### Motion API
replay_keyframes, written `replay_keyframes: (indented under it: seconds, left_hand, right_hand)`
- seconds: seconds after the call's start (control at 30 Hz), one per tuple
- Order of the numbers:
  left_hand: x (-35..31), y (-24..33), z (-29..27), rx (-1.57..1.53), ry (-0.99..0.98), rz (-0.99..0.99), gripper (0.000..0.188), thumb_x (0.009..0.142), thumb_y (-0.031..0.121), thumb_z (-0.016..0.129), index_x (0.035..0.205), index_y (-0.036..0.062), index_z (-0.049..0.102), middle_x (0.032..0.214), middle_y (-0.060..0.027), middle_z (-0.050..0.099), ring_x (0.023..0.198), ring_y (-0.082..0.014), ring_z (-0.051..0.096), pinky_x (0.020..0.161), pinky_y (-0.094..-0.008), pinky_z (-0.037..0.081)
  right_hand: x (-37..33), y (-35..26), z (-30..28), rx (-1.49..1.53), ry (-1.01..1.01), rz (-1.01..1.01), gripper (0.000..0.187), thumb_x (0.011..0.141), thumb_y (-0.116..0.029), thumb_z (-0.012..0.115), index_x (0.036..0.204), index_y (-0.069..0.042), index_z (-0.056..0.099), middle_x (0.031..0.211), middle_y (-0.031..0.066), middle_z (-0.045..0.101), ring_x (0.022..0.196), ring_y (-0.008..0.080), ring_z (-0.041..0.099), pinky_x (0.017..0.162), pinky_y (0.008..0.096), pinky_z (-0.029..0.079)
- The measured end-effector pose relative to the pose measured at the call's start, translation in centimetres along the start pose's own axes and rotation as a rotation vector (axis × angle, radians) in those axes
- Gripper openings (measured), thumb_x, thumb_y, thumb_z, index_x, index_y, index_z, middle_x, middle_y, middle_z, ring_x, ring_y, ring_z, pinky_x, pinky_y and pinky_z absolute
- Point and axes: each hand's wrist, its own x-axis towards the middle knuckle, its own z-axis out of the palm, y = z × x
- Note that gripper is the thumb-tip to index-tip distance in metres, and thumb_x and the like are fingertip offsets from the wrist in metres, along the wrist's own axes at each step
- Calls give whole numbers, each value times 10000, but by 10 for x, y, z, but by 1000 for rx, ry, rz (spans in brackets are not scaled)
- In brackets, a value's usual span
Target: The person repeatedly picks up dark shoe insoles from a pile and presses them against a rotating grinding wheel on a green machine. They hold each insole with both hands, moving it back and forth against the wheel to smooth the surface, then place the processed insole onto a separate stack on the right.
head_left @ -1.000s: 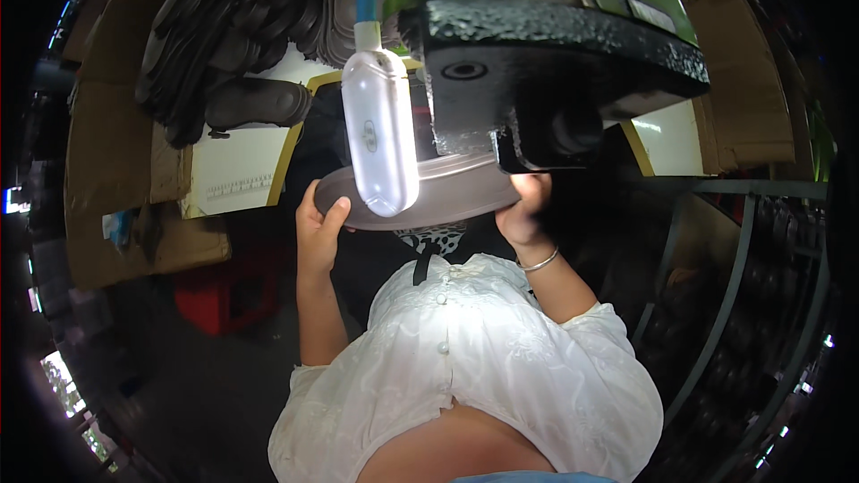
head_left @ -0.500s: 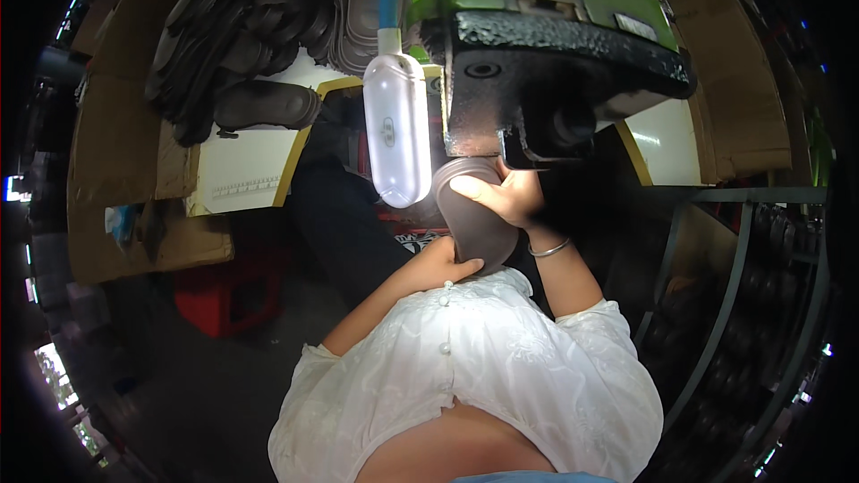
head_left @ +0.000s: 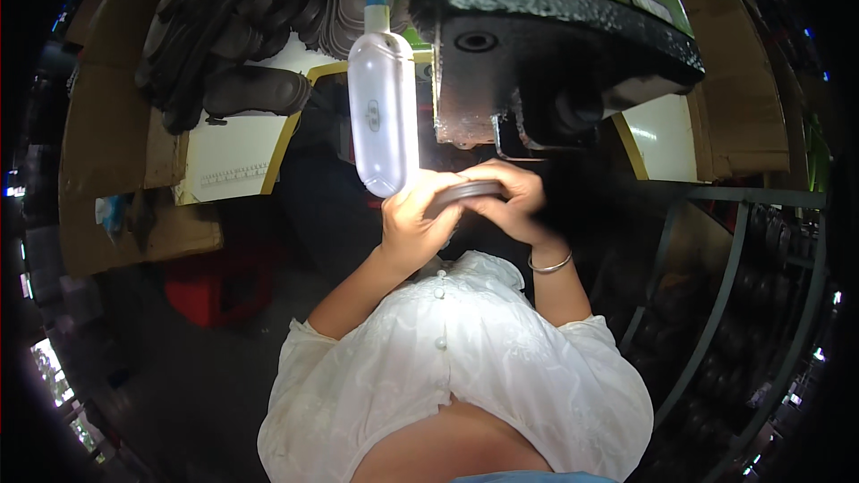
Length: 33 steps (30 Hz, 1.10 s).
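Dark shoe soles lie heaped at upper left, beside the lit white lamp. Just below it, my left hand is closed on one side of a grey-brown sole, held up before my chest, nearly edge-on. My right hand grips the other side, under the green-and-black machine. The piece looks light, rubbery, springy and hard to break; its rim, pinched between thumbs and fingers, seems the surest hold.
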Motion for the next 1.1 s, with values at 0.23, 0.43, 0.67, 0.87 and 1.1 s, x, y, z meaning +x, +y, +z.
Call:
replay_keyframes:
  seconds: [0.23, 0.43, 0.67, 0.87, 1.1]
  left_hand:
    - [16, -1, -1, 158, -69, -132, 238, 717, 142, 704, 880, -4, 612, 777, -104, 607, 669, -218, 586, 606, -290, 467]
    - [42, 5, -26, 225, -239, -46, 234, 698, 110, 705, 898, 13, 632, 808, -90, 625, 685, -226, 603, 625, -298, 479]
    - [11, -7, -47, 62, -234, -475, 177, 756, 104, 649, 882, -18, 625, 767, -79, 617, 700, -154, 585, 649, -249, 451]
    - [-21, -20, -42, -31, -46, -527, 207, 784, 149, 645, 859, -39, 606, 738, -61, 588, 690, -109, 539, 644, -232, 427]
    - [-13, -34, -35, 235, 106, -32, 305, 595, 228, 787, 751, 22, 624, 688, -64, 587, 617, -208, 544, 552, -290, 422]
  right_hand:
    - [-13, 18, -31, 728, 505, -105, 192, 864, -96, 508, 1022, -3, 565, 977, 90, 603, 884, 156, 566, 805, 294, 438]
    - [-23, 36, -19, 664, 600, -84, 241, 855, -132, 488, 1011, 35, 567, 975, 87, 598, 904, 148, 549, 806, 275, 412]
    - [-19, 28, -11, 396, 331, -14, 210, 844, -120, 521, 927, 56, 599, 778, 16, 594, 681, 53, 496, 625, 192, 381]
    - [5, 0, -1, 194, 215, 85, 133, 821, -75, 581, 870, 46, 606, 694, -24, 537, 617, 24, 435, 544, 171, 348]
    - [-18, 21, -37, 331, 203, -108, 352, 768, -218, 678, 961, 63, 593, 812, 64, 586, 717, 108, 531, 628, 228, 429]
